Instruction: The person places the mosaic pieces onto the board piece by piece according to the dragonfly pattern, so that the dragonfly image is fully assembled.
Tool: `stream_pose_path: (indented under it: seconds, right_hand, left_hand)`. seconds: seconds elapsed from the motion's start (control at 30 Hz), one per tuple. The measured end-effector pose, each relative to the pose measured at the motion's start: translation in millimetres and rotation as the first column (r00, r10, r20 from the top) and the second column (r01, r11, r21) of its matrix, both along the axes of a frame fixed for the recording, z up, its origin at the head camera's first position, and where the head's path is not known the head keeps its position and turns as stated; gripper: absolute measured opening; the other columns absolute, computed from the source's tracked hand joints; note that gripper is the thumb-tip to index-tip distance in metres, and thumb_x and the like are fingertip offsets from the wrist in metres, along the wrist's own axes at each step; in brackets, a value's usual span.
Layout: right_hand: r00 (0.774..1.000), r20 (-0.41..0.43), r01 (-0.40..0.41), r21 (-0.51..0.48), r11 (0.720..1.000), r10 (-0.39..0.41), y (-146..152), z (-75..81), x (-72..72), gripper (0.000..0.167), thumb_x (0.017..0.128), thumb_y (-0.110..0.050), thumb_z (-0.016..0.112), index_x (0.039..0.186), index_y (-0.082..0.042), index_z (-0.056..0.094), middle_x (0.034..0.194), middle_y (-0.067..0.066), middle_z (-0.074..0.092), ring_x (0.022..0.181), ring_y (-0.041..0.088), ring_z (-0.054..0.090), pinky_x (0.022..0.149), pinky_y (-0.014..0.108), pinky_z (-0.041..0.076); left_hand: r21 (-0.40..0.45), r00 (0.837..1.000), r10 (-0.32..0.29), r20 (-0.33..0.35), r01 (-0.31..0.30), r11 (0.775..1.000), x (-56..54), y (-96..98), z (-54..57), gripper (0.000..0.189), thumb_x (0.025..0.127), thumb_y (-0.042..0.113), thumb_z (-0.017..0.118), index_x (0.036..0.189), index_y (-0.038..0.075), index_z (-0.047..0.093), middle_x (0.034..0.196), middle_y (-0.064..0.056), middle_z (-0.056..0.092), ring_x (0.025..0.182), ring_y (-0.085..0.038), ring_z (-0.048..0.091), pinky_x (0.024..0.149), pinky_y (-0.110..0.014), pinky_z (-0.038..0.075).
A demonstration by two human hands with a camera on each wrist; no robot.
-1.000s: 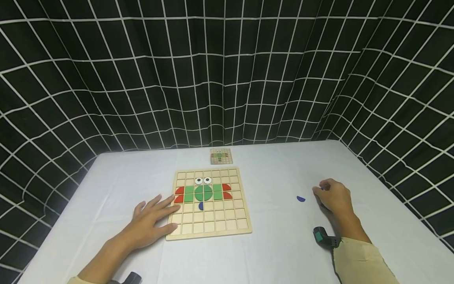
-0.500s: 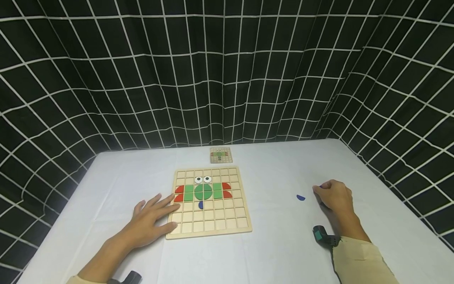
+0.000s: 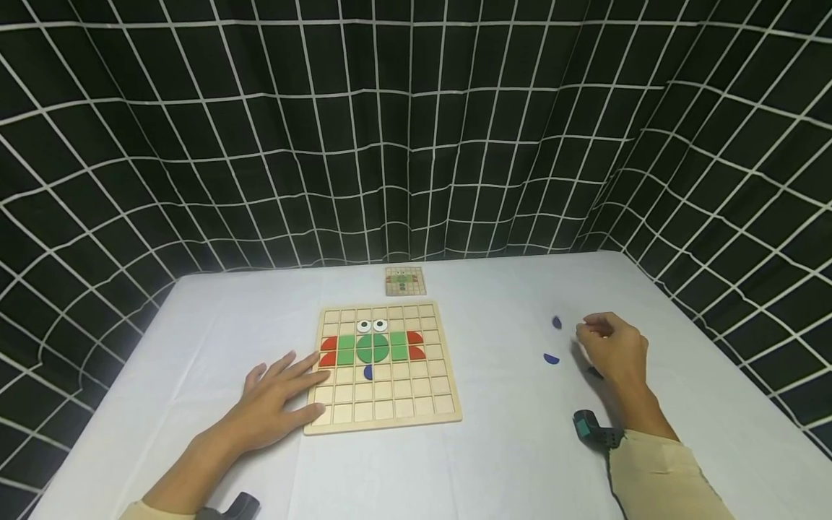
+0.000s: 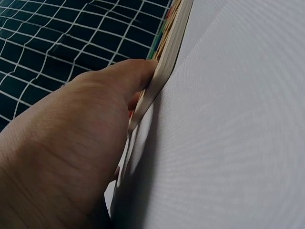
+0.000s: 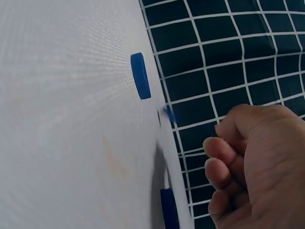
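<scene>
A wooden grid board (image 3: 416, 412) lies on the table, with red, green, blue and eye-printed pieces set in its cells. My left hand (image 3: 276, 404) rests at its left side with spread fingers; the thumb touches the board edge (image 4: 167, 67) in the left wrist view. My right hand (image 3: 614, 347) is above the table at the right, fingers curled and nothing between them. Just left of its fingertips is a blurred blue piece (image 3: 556, 322), apart from the hand. A blue half-round piece (image 3: 551, 358) lies nearby, and another dark blue piece (image 3: 594, 373) shows beneath the hand.
A small pattern card (image 3: 405, 282) with a matching picture lies behind the board. White cloth (image 3: 500, 448) covers the table. Black curtain with a white grid (image 3: 416, 144) stands around the back and sides.
The blue piece at my right fingertips has left them and is now to their left, blurred. The right hand has shifted slightly, uncovering another piece below. My left hand stays still.
</scene>
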State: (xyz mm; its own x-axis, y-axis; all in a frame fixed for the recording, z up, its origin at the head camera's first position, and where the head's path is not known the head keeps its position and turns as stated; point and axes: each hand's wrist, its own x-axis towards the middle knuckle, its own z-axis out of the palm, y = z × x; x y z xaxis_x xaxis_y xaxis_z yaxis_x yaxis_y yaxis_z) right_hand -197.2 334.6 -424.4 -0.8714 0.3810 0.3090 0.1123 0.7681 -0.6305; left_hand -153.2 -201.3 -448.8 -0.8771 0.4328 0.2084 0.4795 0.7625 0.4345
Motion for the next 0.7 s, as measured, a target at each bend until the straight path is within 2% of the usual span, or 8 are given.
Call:
stream_pose_path:
  seconds: [0.07,0.2,0.33,0.43,0.53,0.6,0.7]
  right_hand:
    - [1.000,0.001,-0.010,0.001,1.000,0.010,-1.6,-0.8,-0.6,0.024,0.089,-0.016,0.062,0.106,0.000,0.067,0.092,0.017,0.067,0.085,0.032,0.058,0.068,0.039,0.044]
    - [0.997,0.071,-0.043,0.012,0.999,0.042,-4.0,-2.6,-1.5,0.027,0.090,-0.016,0.063,0.111,0.001,0.065,0.094,0.017,0.065,0.087,0.033,0.057,0.070,0.043,0.045]
    - [0.984,0.123,-0.135,0.035,0.990,0.129,-4.9,-2.3,-1.9,0.028,0.090,-0.018,0.065,0.112,0.001,0.066,0.093,0.016,0.065,0.087,0.032,0.058,0.070,0.043,0.047]
    - [0.951,0.181,-0.259,0.028,0.966,0.249,-5.2,-0.4,-2.4,0.026,0.090,-0.018,0.066,0.109,0.000,0.067,0.091,0.013,0.065,0.087,0.032,0.060,0.070,0.042,0.049]
    - [0.904,0.258,-0.356,0.010,0.934,0.342,-6.3,1.6,-1.6,0.024,0.089,-0.018,0.067,0.107,-0.003,0.068,0.089,0.007,0.064,0.087,0.028,0.059,0.072,0.040,0.049]
    - [0.879,0.300,-0.387,-0.001,0.922,0.370,-7.7,2.4,-0.9,0.023,0.088,-0.018,0.068,0.106,-0.004,0.068,0.088,0.005,0.062,0.086,0.026,0.057,0.072,0.039,0.049]
    - [0.858,0.332,-0.414,-0.002,0.910,0.391,-9.3,3.3,-1.1,0.023,0.085,-0.020,0.071,0.103,-0.006,0.069,0.088,0.004,0.061,0.085,0.025,0.055,0.073,0.040,0.048]
  left_hand:
    - [-0.004,1.000,0.000,0.003,0.000,1.000,-0.6,0.2,0.7,0.052,0.087,0.052,0.064,0.131,0.024,0.063,0.149,0.002,0.040,0.138,-0.038,0.027,0.102,-0.066,0.007]
    - [-0.007,1.000,-0.001,0.007,0.001,1.000,-1.8,0.5,1.1,0.052,0.087,0.052,0.065,0.131,0.024,0.063,0.149,0.001,0.040,0.138,-0.038,0.026,0.103,-0.067,0.007]
    - [-0.008,1.000,-0.003,0.014,0.004,1.000,-2.0,0.0,0.9,0.052,0.087,0.052,0.064,0.131,0.023,0.062,0.150,0.002,0.040,0.138,-0.038,0.026,0.103,-0.066,0.007]
    - [-0.004,1.000,-0.001,0.010,0.001,1.000,-1.9,-0.6,0.3,0.052,0.087,0.051,0.065,0.131,0.023,0.062,0.149,0.002,0.041,0.138,-0.038,0.026,0.102,-0.066,0.007]
    - [-0.001,1.000,-0.001,0.005,0.001,1.000,-1.7,-0.5,-0.6,0.052,0.087,0.051,0.065,0.131,0.023,0.062,0.149,0.002,0.041,0.138,-0.038,0.026,0.102,-0.066,0.007]
    - [-0.001,1.000,0.000,0.005,0.000,1.000,-1.2,-0.1,-0.7,0.052,0.087,0.051,0.065,0.131,0.023,0.062,0.149,0.001,0.041,0.138,-0.038,0.026,0.103,-0.067,0.007]
    - [0.000,1.000,0.002,0.006,-0.002,1.000,-0.6,0.1,-0.3,0.052,0.087,0.050,0.065,0.131,0.023,0.062,0.149,0.001,0.041,0.138,-0.038,0.026,0.103,-0.066,0.007]
